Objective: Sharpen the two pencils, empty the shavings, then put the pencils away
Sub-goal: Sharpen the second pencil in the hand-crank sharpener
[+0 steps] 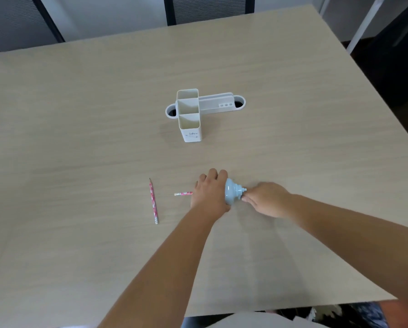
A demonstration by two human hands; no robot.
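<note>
ok so this looks like the sharpening step, 2nd pencil imo. The left hand is wrapped over the body of the light blue sharpener, pinning it to the table, fingers curled round it. One pink patterned pencil sticks out to the left from under that hand, eraser end showing, rest hidden, so prob it's pushed into the sharpener's hole, can't see the tip tho. The right hand is at the other end of the sharpener, by the little stepped knob/crank bit, fingers mostly straight and close together, touching or nearly touching it. Can't tell if it's actually pinching the handle, pic's a bit blurry there.

The other pink pencil lies loose on the table to the left, well apart from the hands, and its far end looks pointed already, so I'd guess that one's done.

The white desk organizer sits further back mid table, compartments look empty, thats where the pencils go later.

Next move imo: crank w/ the right hand while the left keeps the body steady, then pull the pencil out & check the tip. After that the shavings need dumping, no bin in view btw
</note>
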